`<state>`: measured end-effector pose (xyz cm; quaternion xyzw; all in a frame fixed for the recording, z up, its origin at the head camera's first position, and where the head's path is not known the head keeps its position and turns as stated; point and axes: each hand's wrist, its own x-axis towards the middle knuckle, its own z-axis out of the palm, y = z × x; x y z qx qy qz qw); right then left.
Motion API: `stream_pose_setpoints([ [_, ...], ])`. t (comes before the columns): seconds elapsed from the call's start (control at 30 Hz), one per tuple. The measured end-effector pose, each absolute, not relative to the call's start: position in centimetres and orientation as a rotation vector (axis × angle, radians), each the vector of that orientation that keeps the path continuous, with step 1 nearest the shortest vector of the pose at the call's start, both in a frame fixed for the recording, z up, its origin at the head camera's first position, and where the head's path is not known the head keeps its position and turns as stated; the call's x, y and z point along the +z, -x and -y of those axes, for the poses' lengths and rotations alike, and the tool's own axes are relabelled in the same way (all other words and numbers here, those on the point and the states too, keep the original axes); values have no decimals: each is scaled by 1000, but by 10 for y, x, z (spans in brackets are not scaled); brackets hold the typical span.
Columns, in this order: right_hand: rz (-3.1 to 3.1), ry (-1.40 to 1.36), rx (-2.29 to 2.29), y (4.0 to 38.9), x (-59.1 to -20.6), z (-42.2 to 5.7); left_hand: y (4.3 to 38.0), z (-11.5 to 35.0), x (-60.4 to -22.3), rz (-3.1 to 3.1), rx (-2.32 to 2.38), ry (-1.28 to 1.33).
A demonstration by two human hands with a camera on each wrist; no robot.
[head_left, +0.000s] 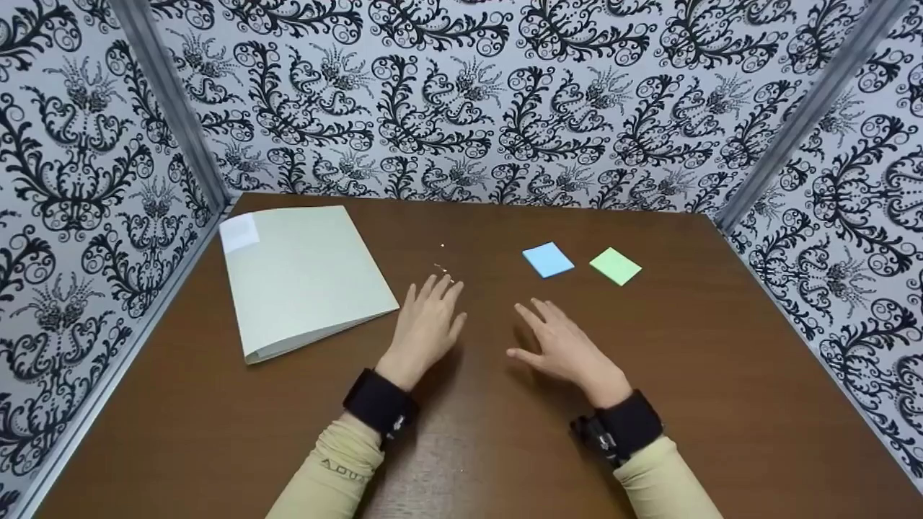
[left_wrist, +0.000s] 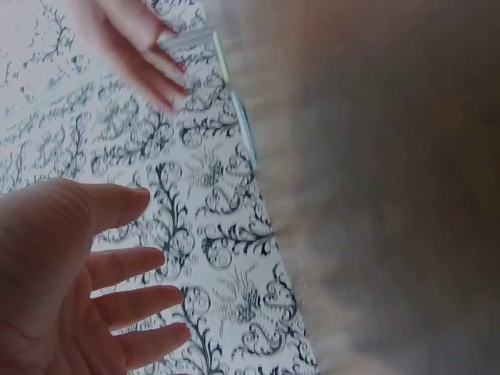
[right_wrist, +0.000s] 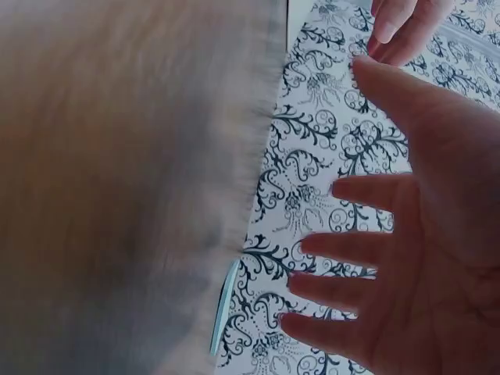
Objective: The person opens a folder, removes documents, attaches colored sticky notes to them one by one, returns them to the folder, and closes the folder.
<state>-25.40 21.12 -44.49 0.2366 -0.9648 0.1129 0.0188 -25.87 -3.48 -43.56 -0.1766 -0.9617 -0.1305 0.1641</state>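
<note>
My left hand [head_left: 425, 324] is over the table beside the right edge of a pale green folder [head_left: 306, 277], fingers spread and holding nothing. Just beyond its fingertips lie small thin shiny bits [head_left: 441, 268], too small to identify. My right hand [head_left: 566, 346] hovers to the right of it, fingers extended and thumb apart, with nothing held. Beyond the right hand lie a blue sticky note pad [head_left: 548, 259] and a green sticky note pad [head_left: 615, 266]. Both wrist views show an empty palm with the fingers apart.
The brown table [head_left: 461, 440] is bounded by patterned black-and-white walls [head_left: 461, 101] at the back and sides, with grey metal posts [head_left: 180, 108] at the corners. A white label [head_left: 239, 232] is on the folder's upper left corner.
</note>
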Motion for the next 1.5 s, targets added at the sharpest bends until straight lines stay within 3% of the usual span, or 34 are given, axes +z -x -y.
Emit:
stream_pose_setpoints([
  [0.47, 3059, -947, 334, 242, -453, -196, 267, 118, -428, 2797, -454, 338],
  [0.73, 3113, -895, 322, 241, -454, -195, 265, 166, -428, 2989, -306, 320],
  [1.5, 3119, -949, 340, 239, -451, -194, 260, 165, -443, 2880, -292, 235],
])
